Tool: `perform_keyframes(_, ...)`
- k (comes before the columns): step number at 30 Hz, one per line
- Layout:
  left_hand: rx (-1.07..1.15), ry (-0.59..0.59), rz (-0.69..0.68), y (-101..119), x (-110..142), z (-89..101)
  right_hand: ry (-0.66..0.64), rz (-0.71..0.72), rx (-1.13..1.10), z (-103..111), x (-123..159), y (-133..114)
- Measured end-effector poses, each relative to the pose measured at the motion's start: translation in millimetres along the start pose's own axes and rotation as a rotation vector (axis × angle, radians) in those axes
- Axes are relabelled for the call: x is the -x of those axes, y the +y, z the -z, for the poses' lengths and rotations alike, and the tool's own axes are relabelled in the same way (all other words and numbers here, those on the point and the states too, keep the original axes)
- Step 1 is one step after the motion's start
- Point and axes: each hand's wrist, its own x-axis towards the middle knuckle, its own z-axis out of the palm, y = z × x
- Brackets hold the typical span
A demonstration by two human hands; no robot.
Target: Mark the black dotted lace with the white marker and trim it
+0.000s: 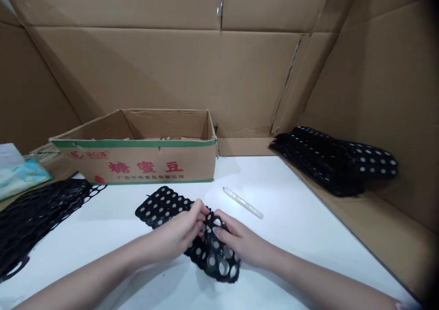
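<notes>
A black strip of material with rows of pale round spots [164, 205] lies slantwise on the white table; whether the spots are holes or discs I cannot tell. My left hand [187, 227] pinches it near its middle, thumb and index finger close together. On the other side my right hand [242, 241] grips the same strip between thumb and fingers, where it is bent up slightly. Its near end hangs below my hands and shows larger pale circles. Behind my right hand rests a white pen [243, 202], touched by neither hand.
An open cardboard box [137, 163] with green edging stands at the back left. Black net-like material [37, 214] is heaped at the left, beside a pale blue packet [25, 177]. Folded black spotted material [329, 159] lies at the right. Cardboard walls surround the white table [295, 255].
</notes>
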Motion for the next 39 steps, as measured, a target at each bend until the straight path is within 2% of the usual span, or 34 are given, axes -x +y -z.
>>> perform_keyframes(2,-0.083,0.060,-0.016,-4.9,-0.3,15.7,-0.006,-0.030,-0.089,0.0,-1.0,1.6)
perform_keyframes(3,-0.159,0.145,-0.010,-6.8,0.0,26.6,-0.004,-0.043,-0.130,-0.3,-1.4,2.3)
perform_keyframes(4,-0.254,0.268,0.005,-8.4,0.2,39.6,0.001,-0.053,-0.158,-0.7,-1.7,2.9)
perform_keyframes(8,-0.645,0.915,0.048,-14.6,-4.9,102.1,0.000,-0.073,-0.142,-1.7,-1.6,4.1)
perform_keyframes(9,-0.732,1.002,0.050,-16.6,-8.8,116.4,0.000,-0.064,-0.120,-1.5,-1.3,4.0)
perform_keyframes(10,-0.805,1.037,0.058,-18.6,-13.5,128.1,0.005,-0.050,-0.094,-1.1,-0.8,3.8)
perform_keyframes(12,-0.889,1.050,0.067,-20.3,-22.8,139.3,0.034,-0.011,-0.027,-0.2,0.4,2.7)
perform_keyframes(13,-0.897,1.057,0.055,-19.2,-26.1,137.1,0.056,0.013,0.013,0.1,0.9,1.9)
perform_keyframes(14,-0.887,1.067,0.026,-16.6,-27.7,129.3,0.074,0.036,0.049,0.3,1.4,1.0)
perform_keyframes(16,-0.822,1.032,-0.080,-7.6,-25.7,99.0,0.093,0.071,0.095,0.0,2.1,-0.5)
perform_keyframes(17,-0.785,0.921,-0.134,-2.3,-22.7,79.1,0.102,0.083,0.107,-0.4,2.2,-1.1)
perform_keyframes(19,-0.704,0.565,-0.213,7.4,-15.8,38.7,0.119,0.103,0.126,-1.5,2.5,-2.0)
perform_keyframes(20,-0.642,0.403,-0.200,10.9,-13.1,21.9,0.126,0.108,0.135,-2.1,2.7,-2.3)
perform_keyframes(22,-0.498,0.247,-0.112,14.7,-10.8,0.9,0.130,0.105,0.143,-2.9,3.1,-2.8)
perform_keyframes(25,-0.241,0.142,-0.019,13.9,-13.9,-0.1,0.118,0.082,0.121,-3.1,3.0,-2.6)
perform_keyframes(30,0.149,-0.052,-0.062,0.5,-20.6,20.5,0.016,0.001,-0.034,-0.4,-0.8,1.9)
perform_keyframes(32,0.220,-0.101,-0.053,-3.9,-19.6,25.8,-0.019,-0.033,-0.106,1.3,-2.7,4.3)
perform_keyframes(34,0.122,-0.048,-0.054,-3.1,-16.8,34.8,-0.010,-0.064,-0.155,2.0,-4.0,6.0)
perform_keyframes(35,0.008,0.041,-0.065,-0.7,-15.6,42.8,0.004,-0.082,-0.167,2.0,-4.3,6.4)
perform_keyframes(37,-0.276,0.346,-0.098,5.3,-15.8,68.2,0.028,-0.116,-0.165,1.5,-4.0,6.4)
perform_keyframes(39,-0.517,0.777,-0.102,8.8,-21.4,104.1,0.031,-0.134,-0.147,1.2,-3.0,5.7)
